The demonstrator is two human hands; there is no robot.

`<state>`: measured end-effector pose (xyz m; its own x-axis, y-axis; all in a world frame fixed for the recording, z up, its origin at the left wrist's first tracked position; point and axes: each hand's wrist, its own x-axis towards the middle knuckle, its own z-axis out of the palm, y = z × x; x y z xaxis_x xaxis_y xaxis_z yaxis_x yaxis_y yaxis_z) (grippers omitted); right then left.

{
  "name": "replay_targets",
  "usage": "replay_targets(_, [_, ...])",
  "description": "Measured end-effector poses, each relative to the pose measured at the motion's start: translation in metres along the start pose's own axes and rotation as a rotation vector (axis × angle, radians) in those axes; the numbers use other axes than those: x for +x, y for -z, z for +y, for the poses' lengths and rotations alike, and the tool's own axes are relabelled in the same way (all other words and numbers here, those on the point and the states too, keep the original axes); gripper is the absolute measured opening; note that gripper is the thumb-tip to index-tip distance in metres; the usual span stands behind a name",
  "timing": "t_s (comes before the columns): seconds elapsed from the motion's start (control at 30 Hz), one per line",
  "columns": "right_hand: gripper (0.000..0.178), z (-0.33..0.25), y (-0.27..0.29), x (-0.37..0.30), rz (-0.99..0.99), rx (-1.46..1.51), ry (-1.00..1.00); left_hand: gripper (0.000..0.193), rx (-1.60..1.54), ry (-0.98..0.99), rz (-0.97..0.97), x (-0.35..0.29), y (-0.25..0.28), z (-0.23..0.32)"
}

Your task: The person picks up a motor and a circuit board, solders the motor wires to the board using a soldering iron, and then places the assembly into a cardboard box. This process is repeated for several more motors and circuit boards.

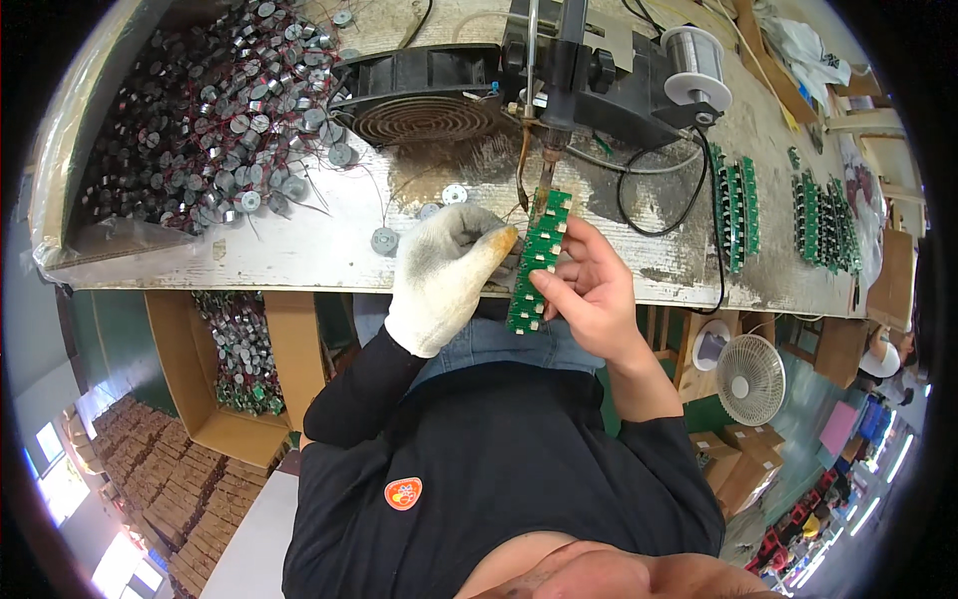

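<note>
My right hand (589, 290), bare, holds a long green circuit board strip (542, 262) tilted between thumb and fingers, its upper end at the soldering iron tip (548, 175). Small pale parts line the strip. My left hand (447, 265) wears a white knit glove with a stained thumb. Its fingers are closed in a pinch beside the strip's upper half; fine wire shows by the fingertips, but what they grip is hidden. Just beyond the glove lie small round metal motors (454, 194), and another motor (384, 240) with thin leads rests to its left.
Many wired motors (239, 120) are heaped at the left. A black fan (419, 100) and a solder spool (694, 65) stand at the back. Rows of green board strips (736, 215) lie right, past a black cable (711, 180). A cardboard box (284, 349) stands below the left edge.
</note>
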<state>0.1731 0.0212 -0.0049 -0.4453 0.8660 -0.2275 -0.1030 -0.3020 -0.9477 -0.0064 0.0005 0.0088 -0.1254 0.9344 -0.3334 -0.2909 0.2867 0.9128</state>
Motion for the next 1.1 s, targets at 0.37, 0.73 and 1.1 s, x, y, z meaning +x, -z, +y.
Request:
replay_targets(0.37, [0.056, 0.0005, -0.0008, -0.0007, 0.003, 0.025, 0.037, 0.013, -0.049, 0.040, 0.015, 0.0051, -0.0016, -0.0052])
replay_targets(0.73, [0.055, 0.0026, -0.0012, -0.0027, -0.007, 0.027, 0.035, 0.012, 0.019, -0.020, 0.027, 0.0026, -0.0015, -0.0077])
replay_targets(1.1, [0.056, 0.0048, -0.0008, -0.0062, -0.018, 0.049, 0.018, 0.010, 0.067, -0.058, 0.054, -0.0017, -0.0026, -0.0093])
